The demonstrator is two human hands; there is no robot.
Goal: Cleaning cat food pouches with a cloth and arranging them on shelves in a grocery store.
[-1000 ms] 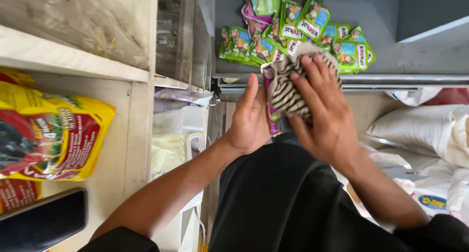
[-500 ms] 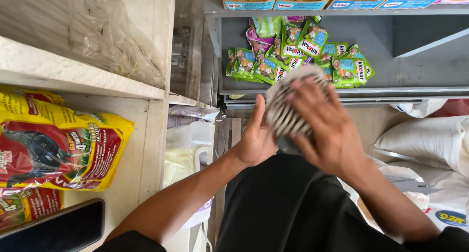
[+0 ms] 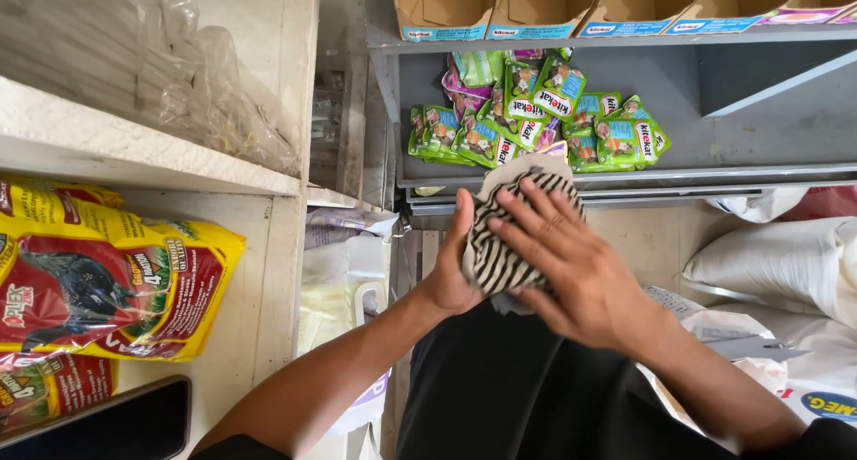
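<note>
A zebra-striped cloth [image 3: 504,246] is bunched between both hands, held in the air just in front of a grey metal shelf [image 3: 714,170]. The left hand [image 3: 451,273] cups it from below and the side, its fingers curled out of sight behind the fabric. The right hand [image 3: 571,273] lies flat over the top with its 4 fingers [image 3: 536,215] slightly spread and pressing down on the stripes. Some pale lining shows at the cloth's upper edge.

This looks like the cloth being folded or gathered into a compact bundle. The next move would call for keeping the top hand's pressure on so the loose edges do not spring open.

On the shelf beyond lies a heap of green pet-food pouches [image 3: 536,121], with open cardboard display boxes [image 3: 571,5] above. To the left, a yellow and red feed bag [image 3: 98,277] rests on a wooden shelf [image 3: 259,281], with a dark phone [image 3: 107,424] below it. White sacks [image 3: 786,255] lie at the right.
</note>
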